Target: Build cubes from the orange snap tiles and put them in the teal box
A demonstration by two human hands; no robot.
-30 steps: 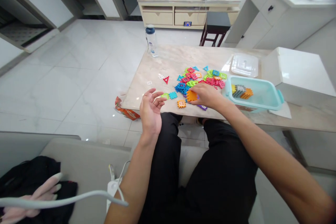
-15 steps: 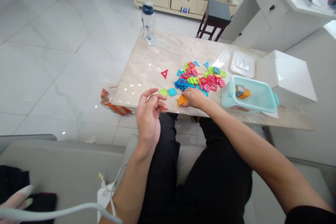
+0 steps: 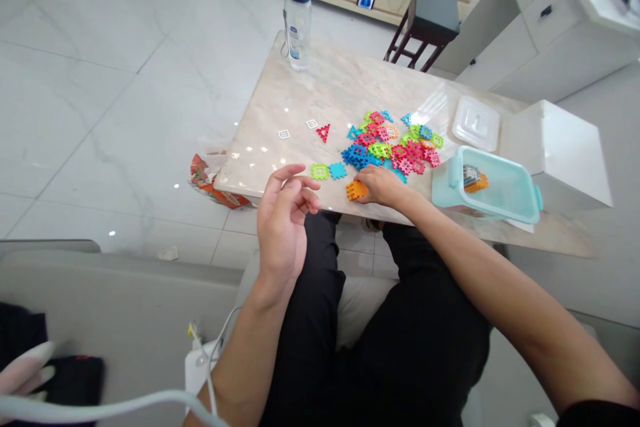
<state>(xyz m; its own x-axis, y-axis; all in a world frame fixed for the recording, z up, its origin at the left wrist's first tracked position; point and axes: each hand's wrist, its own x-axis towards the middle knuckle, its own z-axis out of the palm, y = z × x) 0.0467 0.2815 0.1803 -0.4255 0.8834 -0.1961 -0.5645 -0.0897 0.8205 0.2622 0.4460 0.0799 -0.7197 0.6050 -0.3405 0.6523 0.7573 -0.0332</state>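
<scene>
The orange plastic waffle block (image 3: 357, 191) lies on the marble table top (image 3: 320, 97), near its front edge. We judge it light and stiff, so its toothed edges should give the fingers a good place to hold. Our right hand (image 3: 383, 187) rests on it, bent at the wrist, but we cannot tell if it is pinching. Our left hand (image 3: 283, 223) is raised and open, holding nothing, with fingers a little curled.

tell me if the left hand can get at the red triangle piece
Probably yes. The left hand is open and raised near the table edge, and only bare marble tabletop lies between it and the red triangle piece. The green piece sits beside that path, not across it.
</scene>
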